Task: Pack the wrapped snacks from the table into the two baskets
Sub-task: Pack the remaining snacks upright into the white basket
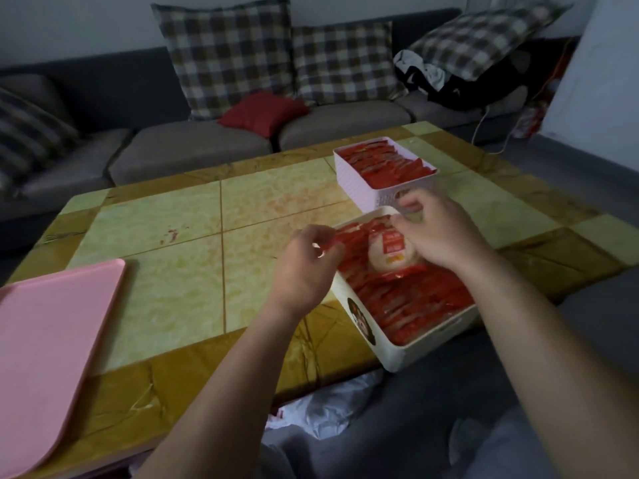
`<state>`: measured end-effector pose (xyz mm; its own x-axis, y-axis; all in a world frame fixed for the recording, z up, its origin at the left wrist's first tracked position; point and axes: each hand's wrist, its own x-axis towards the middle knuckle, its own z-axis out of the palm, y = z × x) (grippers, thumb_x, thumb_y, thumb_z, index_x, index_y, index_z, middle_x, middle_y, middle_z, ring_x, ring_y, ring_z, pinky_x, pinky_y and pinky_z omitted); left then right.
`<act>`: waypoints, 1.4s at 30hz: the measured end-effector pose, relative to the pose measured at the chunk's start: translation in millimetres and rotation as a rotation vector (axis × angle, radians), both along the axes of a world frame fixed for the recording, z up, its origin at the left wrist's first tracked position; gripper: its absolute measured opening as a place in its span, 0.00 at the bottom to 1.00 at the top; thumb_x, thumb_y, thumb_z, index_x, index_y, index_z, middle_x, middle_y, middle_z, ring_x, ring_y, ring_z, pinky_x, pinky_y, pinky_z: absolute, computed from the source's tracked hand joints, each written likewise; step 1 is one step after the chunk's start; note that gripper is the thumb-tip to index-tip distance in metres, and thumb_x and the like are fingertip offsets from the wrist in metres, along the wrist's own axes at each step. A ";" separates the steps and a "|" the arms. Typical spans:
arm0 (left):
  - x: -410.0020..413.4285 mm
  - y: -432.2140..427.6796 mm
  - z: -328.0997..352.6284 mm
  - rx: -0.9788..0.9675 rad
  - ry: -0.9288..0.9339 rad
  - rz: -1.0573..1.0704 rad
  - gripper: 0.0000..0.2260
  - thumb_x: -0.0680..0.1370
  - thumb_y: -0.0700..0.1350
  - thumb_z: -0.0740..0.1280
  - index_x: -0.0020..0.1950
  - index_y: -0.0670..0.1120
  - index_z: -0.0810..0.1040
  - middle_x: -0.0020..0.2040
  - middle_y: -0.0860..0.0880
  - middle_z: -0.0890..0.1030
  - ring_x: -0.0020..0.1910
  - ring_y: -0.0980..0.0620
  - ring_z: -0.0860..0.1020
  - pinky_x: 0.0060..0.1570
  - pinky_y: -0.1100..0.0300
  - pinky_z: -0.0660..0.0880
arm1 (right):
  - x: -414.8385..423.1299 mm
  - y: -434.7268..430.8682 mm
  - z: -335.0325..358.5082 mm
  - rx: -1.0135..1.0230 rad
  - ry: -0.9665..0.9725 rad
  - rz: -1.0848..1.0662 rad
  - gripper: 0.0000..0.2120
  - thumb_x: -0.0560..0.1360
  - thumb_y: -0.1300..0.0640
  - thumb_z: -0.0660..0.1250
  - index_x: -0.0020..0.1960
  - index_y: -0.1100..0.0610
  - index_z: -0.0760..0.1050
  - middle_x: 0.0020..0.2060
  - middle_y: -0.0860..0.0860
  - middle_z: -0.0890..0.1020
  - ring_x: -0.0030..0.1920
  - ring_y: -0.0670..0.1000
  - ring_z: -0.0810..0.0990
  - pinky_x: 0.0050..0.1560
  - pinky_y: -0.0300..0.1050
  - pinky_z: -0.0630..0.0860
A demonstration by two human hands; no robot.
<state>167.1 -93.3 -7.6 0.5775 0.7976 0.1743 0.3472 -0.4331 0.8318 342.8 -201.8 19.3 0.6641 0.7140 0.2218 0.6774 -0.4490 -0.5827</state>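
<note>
Both hands over the near basket (397, 354) of snacks.
Left hand (306, 262) fingers pinch a red snack (340, 238); right hand (437, 233) fingers curl closed on a pale bun (389, 252). Far basket (359, 190) beyond the right fingers.

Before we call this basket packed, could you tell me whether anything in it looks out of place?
Yes: a round pale wrapped bun sits among the red snack packets in the near basket, bulging above them beside the right hand. The far basket holds only red packets.
</note>
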 end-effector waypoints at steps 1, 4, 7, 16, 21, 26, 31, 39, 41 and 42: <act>7.2 -4.7 -1.5 0.071 0.057 -0.031 0.10 0.76 0.50 0.69 0.56 0.51 0.82 0.52 0.54 0.82 0.49 0.54 0.80 0.49 0.59 0.77 | 2.3 -4.5 -2.6 -0.079 0.024 0.059 0.18 0.78 0.46 0.67 0.66 0.51 0.76 0.60 0.50 0.81 0.57 0.55 0.81 0.58 0.52 0.78; 20.4 -20.9 0.2 0.187 0.186 -0.112 0.05 0.74 0.50 0.71 0.49 0.53 0.83 0.44 0.56 0.82 0.43 0.56 0.79 0.41 0.63 0.73 | 3.5 -12.2 -8.6 -0.391 -0.090 0.181 0.23 0.77 0.40 0.67 0.70 0.44 0.72 0.62 0.50 0.80 0.64 0.59 0.76 0.62 0.59 0.75; 24.0 -31.6 5.0 0.241 0.252 -0.250 0.05 0.73 0.53 0.74 0.43 0.53 0.83 0.36 0.59 0.79 0.36 0.62 0.77 0.35 0.68 0.70 | 8.2 -19.8 -3.6 -0.333 -0.069 0.220 0.26 0.74 0.44 0.74 0.69 0.46 0.72 0.58 0.46 0.79 0.62 0.55 0.76 0.63 0.58 0.73; 25.0 -36.9 -4.0 0.346 0.472 -0.416 0.11 0.70 0.53 0.77 0.46 0.55 0.76 0.39 0.57 0.77 0.41 0.53 0.77 0.43 0.54 0.76 | 32.6 -53.6 10.9 0.248 0.580 0.307 0.16 0.75 0.65 0.73 0.57 0.48 0.78 0.52 0.48 0.84 0.53 0.47 0.85 0.49 0.44 0.83; 23.4 -32.8 -8.9 0.315 0.389 -0.391 0.06 0.73 0.44 0.75 0.49 0.49 0.84 0.43 0.53 0.84 0.43 0.54 0.80 0.43 0.60 0.74 | 34.5 -62.1 -1.3 0.347 0.712 0.510 0.17 0.73 0.71 0.71 0.54 0.51 0.79 0.48 0.48 0.85 0.53 0.49 0.85 0.53 0.44 0.81; 23.9 -25.9 -12.0 0.379 0.345 -0.292 0.07 0.69 0.37 0.75 0.38 0.49 0.82 0.30 0.58 0.75 0.30 0.61 0.73 0.30 0.70 0.65 | 25.2 -60.1 -12.7 0.124 0.439 0.538 0.18 0.70 0.68 0.78 0.49 0.46 0.80 0.47 0.44 0.86 0.53 0.45 0.84 0.60 0.50 0.80; 22.2 -21.1 -11.2 0.319 0.324 -0.287 0.09 0.68 0.34 0.72 0.39 0.48 0.86 0.31 0.56 0.79 0.33 0.57 0.77 0.30 0.69 0.67 | 6.2 -55.3 -1.9 -0.006 0.119 0.519 0.17 0.70 0.60 0.79 0.51 0.42 0.78 0.49 0.41 0.84 0.52 0.40 0.82 0.57 0.47 0.79; 23.1 -16.7 -4.7 0.162 0.271 -0.320 0.06 0.70 0.41 0.77 0.39 0.53 0.86 0.31 0.61 0.81 0.32 0.66 0.77 0.34 0.74 0.69 | -15.2 -48.2 0.8 -0.235 -0.114 0.544 0.13 0.72 0.54 0.77 0.52 0.42 0.81 0.45 0.36 0.80 0.47 0.39 0.77 0.47 0.38 0.72; 22.1 -17.8 -5.2 0.188 0.261 -0.325 0.08 0.71 0.41 0.76 0.37 0.54 0.84 0.31 0.60 0.81 0.31 0.66 0.76 0.33 0.73 0.69 | -22.7 -39.8 -6.4 -0.276 -0.174 0.551 0.13 0.73 0.54 0.76 0.54 0.41 0.80 0.49 0.38 0.80 0.51 0.43 0.78 0.50 0.42 0.72; 21.3 -17.6 -5.3 0.191 0.253 -0.327 0.09 0.71 0.41 0.76 0.36 0.54 0.84 0.31 0.59 0.81 0.31 0.66 0.76 0.32 0.73 0.68 | -24.5 -36.7 -7.8 -0.292 -0.198 0.543 0.13 0.73 0.54 0.75 0.54 0.41 0.79 0.49 0.39 0.79 0.52 0.44 0.77 0.49 0.42 0.72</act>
